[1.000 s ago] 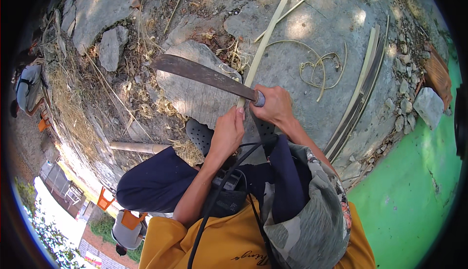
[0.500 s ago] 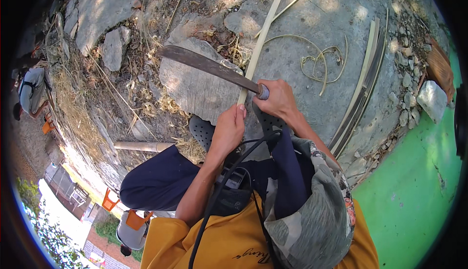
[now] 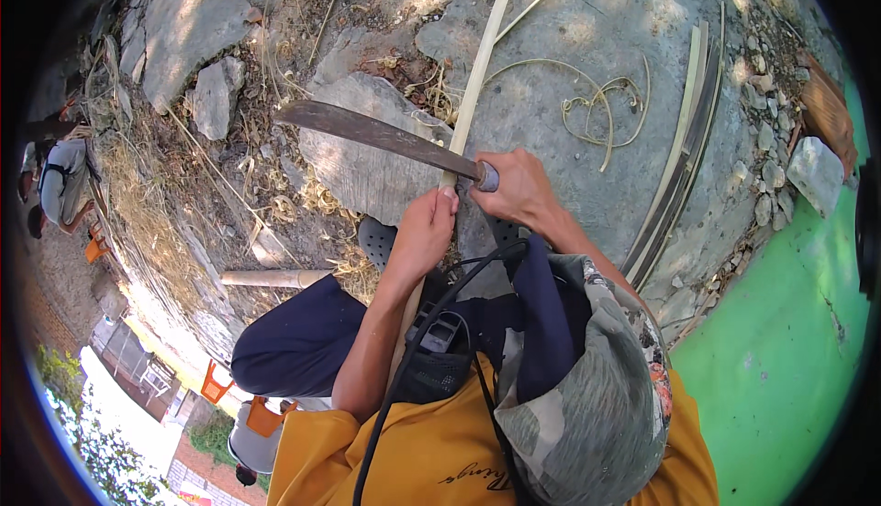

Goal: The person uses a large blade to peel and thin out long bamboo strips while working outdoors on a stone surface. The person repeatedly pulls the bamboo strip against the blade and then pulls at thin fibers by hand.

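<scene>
From the head view I read this as the splitting or shaving of a long bamboo strip (image 3: 474, 93) with a big knife (image 3: 376, 134). My right hand (image 3: 518, 189) is wrapped tight round the knife's handle, and the dark, worn blade runs out to the left across a flat stone (image 3: 367, 166). My left hand (image 3: 420, 235) is curled round the strip just below the blade, fingers closed on it. The strip runs from near my lap up across the stone and the concrete ground (image 3: 587, 38) toward the top edge. I judge the blade sits at or in the strip's near end, so the next move would call for a steady grip below and a controlled push or twist along the grain, keeping my left fingers out of the edge's way.

The exact meeting of blade and strip is hidden behind my hands, so I cannot tell whether the edge is already in the strip. The strip's lower end is lost behind my arm and knee. More split slats (image 3: 679, 157) lie well apart on the right, with curled shavings (image 3: 596, 107) between them and the strip.
</scene>
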Action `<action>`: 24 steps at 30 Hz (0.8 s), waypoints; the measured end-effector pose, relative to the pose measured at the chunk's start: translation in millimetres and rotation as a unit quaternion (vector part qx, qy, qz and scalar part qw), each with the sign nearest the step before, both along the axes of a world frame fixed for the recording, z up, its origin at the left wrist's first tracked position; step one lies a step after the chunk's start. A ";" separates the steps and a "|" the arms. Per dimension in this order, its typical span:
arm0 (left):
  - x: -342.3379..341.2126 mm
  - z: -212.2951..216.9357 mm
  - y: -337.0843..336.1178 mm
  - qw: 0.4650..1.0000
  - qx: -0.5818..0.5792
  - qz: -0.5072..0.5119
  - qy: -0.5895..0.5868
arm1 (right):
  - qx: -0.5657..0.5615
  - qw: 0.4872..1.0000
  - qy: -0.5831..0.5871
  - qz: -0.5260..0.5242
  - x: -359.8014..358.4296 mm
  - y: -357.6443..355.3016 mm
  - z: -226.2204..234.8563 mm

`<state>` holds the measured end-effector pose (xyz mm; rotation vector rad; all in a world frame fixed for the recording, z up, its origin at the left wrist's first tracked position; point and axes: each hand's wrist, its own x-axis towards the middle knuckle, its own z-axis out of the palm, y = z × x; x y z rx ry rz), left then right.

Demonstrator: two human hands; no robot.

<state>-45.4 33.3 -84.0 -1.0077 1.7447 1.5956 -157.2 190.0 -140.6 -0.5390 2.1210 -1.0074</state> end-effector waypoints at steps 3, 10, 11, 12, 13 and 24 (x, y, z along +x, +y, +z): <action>-0.3 2.1 7.4 0.998 -0.053 -0.019 0.027 | 0.018 1.000 -0.004 0.000 -6.4 0.2 2.6; 0.9 5.5 4.0 0.994 -0.092 -0.054 0.029 | 0.005 0.999 -0.017 -0.041 -7.3 -2.9 -1.6; -1.2 8.3 5.3 0.994 -0.093 -0.054 0.030 | 0.001 0.999 -0.025 -0.025 -6.7 -1.0 -0.8; -3.8 14.5 9.5 0.988 -0.129 -0.077 0.041 | -0.003 0.999 -0.034 -0.010 -5.6 0.5 0.8; -6.1 19.8 11.9 0.980 -0.165 -0.099 0.051 | -0.002 0.999 -0.035 -0.011 -9.1 -0.6 0.2; 3.5 6.4 -3.0 0.992 -0.104 -0.050 0.046 | -0.004 1.000 -0.027 0.005 -4.3 -9.4 11.3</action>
